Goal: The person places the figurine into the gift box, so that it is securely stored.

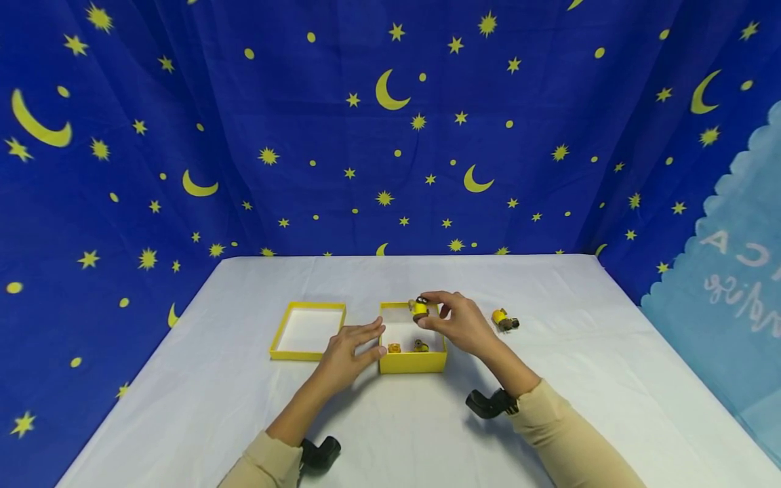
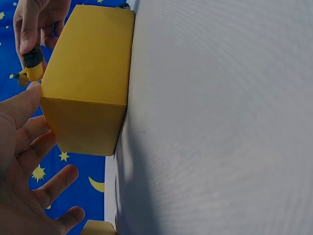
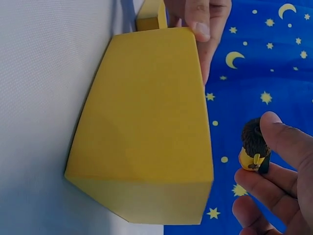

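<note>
My right hand (image 1: 459,321) pinches a small yellow toy figure (image 1: 419,308) between thumb and fingers above the yellow box (image 1: 412,364). In the right wrist view the toy figure (image 3: 254,144) shows a dark brown top and a yellow body. My left hand (image 1: 349,354) is at the box's left side, its fingers spread and fairly straight; in the left wrist view the thumb touches the box's (image 2: 93,58) upper edge. Inside the box lie an orange-yellow piece (image 1: 394,348) and another small figure (image 1: 421,346).
A shallow yellow lid (image 1: 308,357) with a white inside lies left of the box. One more yellow and brown figure (image 1: 504,319) lies on the white tablecloth (image 1: 561,352) to the right. A blue star-patterned curtain (image 1: 342,135) rises behind the table.
</note>
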Demonstrator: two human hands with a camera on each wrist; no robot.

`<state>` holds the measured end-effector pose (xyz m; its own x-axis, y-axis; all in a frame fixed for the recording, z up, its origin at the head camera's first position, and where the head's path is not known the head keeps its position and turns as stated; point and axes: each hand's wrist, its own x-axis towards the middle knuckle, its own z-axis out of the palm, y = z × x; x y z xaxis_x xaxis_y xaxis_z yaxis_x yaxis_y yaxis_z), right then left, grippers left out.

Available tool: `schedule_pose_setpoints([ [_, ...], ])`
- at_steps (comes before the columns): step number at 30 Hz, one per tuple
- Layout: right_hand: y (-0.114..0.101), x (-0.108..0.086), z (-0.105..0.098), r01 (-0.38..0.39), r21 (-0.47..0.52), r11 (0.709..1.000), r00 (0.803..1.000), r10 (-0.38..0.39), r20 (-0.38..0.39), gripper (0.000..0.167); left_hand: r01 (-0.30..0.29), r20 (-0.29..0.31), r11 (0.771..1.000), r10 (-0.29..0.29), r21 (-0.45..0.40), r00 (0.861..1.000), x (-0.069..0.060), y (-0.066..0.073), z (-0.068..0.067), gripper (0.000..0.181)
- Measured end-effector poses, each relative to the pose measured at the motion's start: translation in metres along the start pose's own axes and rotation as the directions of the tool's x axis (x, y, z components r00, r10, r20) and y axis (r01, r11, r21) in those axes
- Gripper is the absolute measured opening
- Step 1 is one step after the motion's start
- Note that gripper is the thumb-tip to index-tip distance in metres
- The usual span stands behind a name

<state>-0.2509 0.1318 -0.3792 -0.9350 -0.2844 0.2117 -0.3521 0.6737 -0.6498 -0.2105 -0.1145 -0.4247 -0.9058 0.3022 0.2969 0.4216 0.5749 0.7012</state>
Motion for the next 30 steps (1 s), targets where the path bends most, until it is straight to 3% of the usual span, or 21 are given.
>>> schedule_pose_setpoints([
  [17,-0.001,0.012,0.019,0.03,-0.055,0.998,1.0,-0.029,0.012,0.051,0.006,-0.006,1.0,-0.006,0.011,1.0,0.0,-0.001,0.001,0.046],
  [30,0.001,0.017,0.03,0.113,-0.11,0.987,0.993,-0.11,0.03,0.049,0.015,0.001,1.0,-0.015,0.019,1.0,0.0,0.001,0.001,0.046],
])
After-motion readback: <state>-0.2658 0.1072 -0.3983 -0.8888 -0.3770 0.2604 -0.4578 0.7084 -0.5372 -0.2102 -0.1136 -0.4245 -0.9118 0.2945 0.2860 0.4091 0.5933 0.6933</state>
